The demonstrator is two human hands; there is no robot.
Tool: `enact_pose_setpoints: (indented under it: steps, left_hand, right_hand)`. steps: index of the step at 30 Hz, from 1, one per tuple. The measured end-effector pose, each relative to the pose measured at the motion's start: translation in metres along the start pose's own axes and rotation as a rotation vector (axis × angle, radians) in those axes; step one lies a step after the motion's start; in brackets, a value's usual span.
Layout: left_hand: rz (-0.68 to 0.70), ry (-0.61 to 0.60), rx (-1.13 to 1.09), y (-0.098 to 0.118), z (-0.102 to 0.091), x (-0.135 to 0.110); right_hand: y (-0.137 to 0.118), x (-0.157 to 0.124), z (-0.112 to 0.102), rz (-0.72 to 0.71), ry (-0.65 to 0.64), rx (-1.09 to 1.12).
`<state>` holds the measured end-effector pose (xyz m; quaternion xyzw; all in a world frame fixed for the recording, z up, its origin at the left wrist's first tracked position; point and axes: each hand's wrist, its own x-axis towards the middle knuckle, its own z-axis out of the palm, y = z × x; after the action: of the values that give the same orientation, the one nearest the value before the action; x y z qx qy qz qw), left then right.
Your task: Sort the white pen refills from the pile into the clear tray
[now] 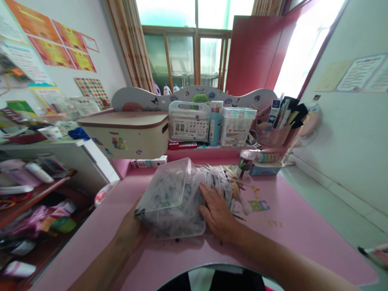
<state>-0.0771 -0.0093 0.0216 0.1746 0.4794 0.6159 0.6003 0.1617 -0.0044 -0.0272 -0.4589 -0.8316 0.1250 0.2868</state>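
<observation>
- Desk top, pink and smooth, fills the bottom of the view, and everything else sits on it or on the raised pink ledge at its back.
- Big dark red door stands open at the far right, next to the bright window.
- Cream box with a brown lid and stickers on its side sits at the back left, well apart from both hands.
- See-through plastic tub is in the middle of the desk, near the front edge. It is tipped up, and lots of thin pens show through its walls.
- Right hand lies flat with its fingers spread out. It presses on the pens just beside the tub and touches the tub's right side. It has hold of nothing.
- Left hand is at the tub's near left corner and touches it. The tub hides its fingers, so I cannot tell how far it is closed or if it grips.
- Messy heap of white pens spills out to the right of the tub, partly under the right hand.
- White carry case of markers with a handle stands on the ledge behind the tub.
- Clear box of markers with a red label stands to the right of that case.
- Blue-green pen cup stands between the case and the box.
- Small round jar with a white lid stands just behind the pen heap.
</observation>
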Motion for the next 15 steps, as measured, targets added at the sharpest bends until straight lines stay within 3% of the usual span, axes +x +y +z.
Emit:
enact_pose_setpoints:
  steps: [5,9,15]
  left_hand:
    - [0.064,0.158,-0.052,0.001,-0.012,0.000]
    - [0.061,0.136,-0.116,0.002,-0.017,-0.002]
    - [-0.035,0.082,-0.147,0.005,0.004,-0.013]
  right_hand:
    - [-0.013,0.005,-0.007,0.005,-0.108,-0.010]
    - [-0.016,0.006,-0.009,0.007,-0.147,0.017]
    - [-0.019,-0.010,-0.011,-0.144,-0.071,0.226]
